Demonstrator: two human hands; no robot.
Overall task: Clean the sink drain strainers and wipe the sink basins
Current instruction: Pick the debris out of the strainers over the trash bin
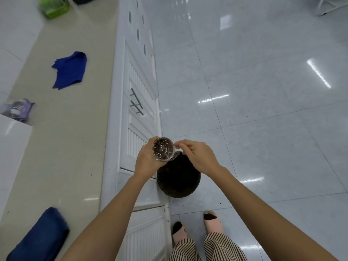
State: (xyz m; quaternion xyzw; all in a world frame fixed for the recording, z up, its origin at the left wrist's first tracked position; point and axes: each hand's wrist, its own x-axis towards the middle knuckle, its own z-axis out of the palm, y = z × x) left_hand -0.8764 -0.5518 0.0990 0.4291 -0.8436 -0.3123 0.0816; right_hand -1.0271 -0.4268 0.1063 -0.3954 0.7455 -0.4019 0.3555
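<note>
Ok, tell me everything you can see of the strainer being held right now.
The strainer is a small round basket, metal by its shine, with rows of small holes and dark residue inside. Tilted so that its open mouth faces the camera, it is held up over a dark bin that stands on the floor. The left hand grips it from the left; the right hand pinches at its right rim.

Strainer (163,148): we see silvery metal dotted with small holes, with dark specks inside.
Bin (178,178): black, and we make out a mesh weave at its rim.
Cloth (69,69): plain vivid blue.
Counter (75,147): pale beige.
Cabinets (139,95): white, ribbed with fine slats.
Floor (263,129): we see glossy grey-white tiles with thin grid lines.
Trousers (222,247): black-and-cream stripes.
Slippers (212,222): pink, dark inside.
Container (53,6): bright green.
</note>
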